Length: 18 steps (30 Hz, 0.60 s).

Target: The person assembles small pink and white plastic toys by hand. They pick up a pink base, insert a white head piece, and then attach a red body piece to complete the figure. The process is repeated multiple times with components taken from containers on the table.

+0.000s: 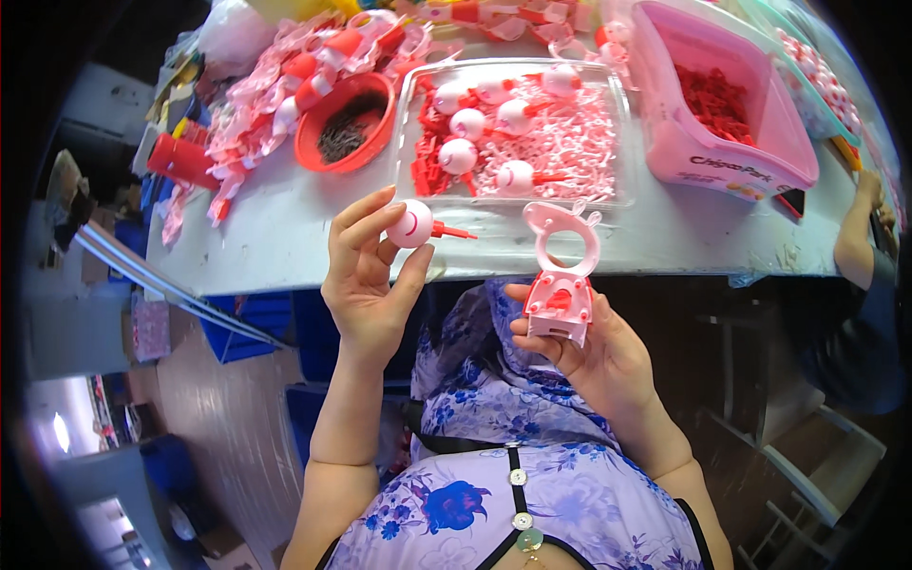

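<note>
Between the thumb and fingers of my left hand is a white ball with a red stem; a curved pink line marks the ball, and the stem points right. My right hand grips a pink plastic toy part with a round ring and small ears on top and a red-and-pink base below. Both hands are at the table's near edge, apart from each other. Just beyond them sits a clear tray of small pink and red pieces, with several similar white balls on top.
Left of the tray stands a red bowl of small dark pieces, beside a heap of pink-and-red parts. A pink bin with red pieces stands right. Farther right, another person's arm rests by the table.
</note>
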### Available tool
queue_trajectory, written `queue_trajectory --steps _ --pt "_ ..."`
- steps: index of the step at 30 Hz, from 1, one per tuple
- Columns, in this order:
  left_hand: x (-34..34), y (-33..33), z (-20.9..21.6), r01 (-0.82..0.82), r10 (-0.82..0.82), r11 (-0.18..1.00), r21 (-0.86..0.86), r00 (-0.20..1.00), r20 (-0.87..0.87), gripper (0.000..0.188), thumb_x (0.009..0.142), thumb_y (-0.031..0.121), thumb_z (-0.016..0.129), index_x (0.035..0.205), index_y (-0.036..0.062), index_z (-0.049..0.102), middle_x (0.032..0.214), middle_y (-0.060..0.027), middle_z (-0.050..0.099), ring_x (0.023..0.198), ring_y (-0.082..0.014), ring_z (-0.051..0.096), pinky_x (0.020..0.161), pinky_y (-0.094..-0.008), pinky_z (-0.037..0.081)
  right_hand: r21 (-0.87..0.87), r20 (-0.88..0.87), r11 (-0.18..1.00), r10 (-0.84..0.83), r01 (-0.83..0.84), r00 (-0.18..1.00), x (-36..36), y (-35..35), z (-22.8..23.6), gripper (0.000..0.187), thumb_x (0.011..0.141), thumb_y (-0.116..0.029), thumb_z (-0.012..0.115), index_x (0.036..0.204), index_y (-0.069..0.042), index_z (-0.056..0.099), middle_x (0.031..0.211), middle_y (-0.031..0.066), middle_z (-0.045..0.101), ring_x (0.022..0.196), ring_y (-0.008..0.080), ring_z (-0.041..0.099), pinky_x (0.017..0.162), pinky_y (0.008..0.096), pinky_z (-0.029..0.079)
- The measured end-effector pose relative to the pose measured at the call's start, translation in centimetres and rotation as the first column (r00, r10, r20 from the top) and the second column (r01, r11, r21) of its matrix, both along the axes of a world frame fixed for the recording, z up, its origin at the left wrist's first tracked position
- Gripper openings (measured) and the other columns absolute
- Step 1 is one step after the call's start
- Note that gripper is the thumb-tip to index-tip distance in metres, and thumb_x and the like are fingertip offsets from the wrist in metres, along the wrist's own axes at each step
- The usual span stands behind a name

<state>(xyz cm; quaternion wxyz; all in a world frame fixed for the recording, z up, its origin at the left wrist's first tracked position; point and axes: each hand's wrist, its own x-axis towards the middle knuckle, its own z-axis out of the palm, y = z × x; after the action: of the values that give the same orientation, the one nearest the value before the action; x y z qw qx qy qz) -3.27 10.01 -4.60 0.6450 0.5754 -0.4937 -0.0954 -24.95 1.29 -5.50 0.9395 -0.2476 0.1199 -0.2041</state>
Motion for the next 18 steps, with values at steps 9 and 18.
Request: queue_trajectory --steps 9,18 --pt "-0.4 3.7 0.7 0.017 -0.014 0.997 0.071 0.999 -0.044 0.046 0.076 -0.01 0.07 0.118 -0.0017 0.054 0.126 -0.0196 0.053 0.116 -0.026 0.055 0.097 -0.0351 0.048 0.068 0.002 0.991 0.111 -0.111 0.994 1.3 0.5 -0.4 0.054 0.101 -0.035 0.039 0.141 0.0 0.03 0.137 0.0235 0.043 0.115 0.0287 0.055 0.1 0.0396 0.044" --pt "-2.3 1.6 5.6 0.215 -0.272 0.945 0.247 0.935 0.226 0.044 0.066 -0.005 0.078 0.106 0.001 0.06 0.108 -0.017 0.064 0.102 -0.0264 0.063 0.088 -0.034 0.05 0.071 0.079 0.976 0.202 -0.208 0.976 0.5 1.7 -0.3 0.063 0.099 -0.035 0.044 0.147 -0.004 0.018 0.132 0.0141 0.048 0.116 0.0262 0.054 0.101 0.0395 0.04"
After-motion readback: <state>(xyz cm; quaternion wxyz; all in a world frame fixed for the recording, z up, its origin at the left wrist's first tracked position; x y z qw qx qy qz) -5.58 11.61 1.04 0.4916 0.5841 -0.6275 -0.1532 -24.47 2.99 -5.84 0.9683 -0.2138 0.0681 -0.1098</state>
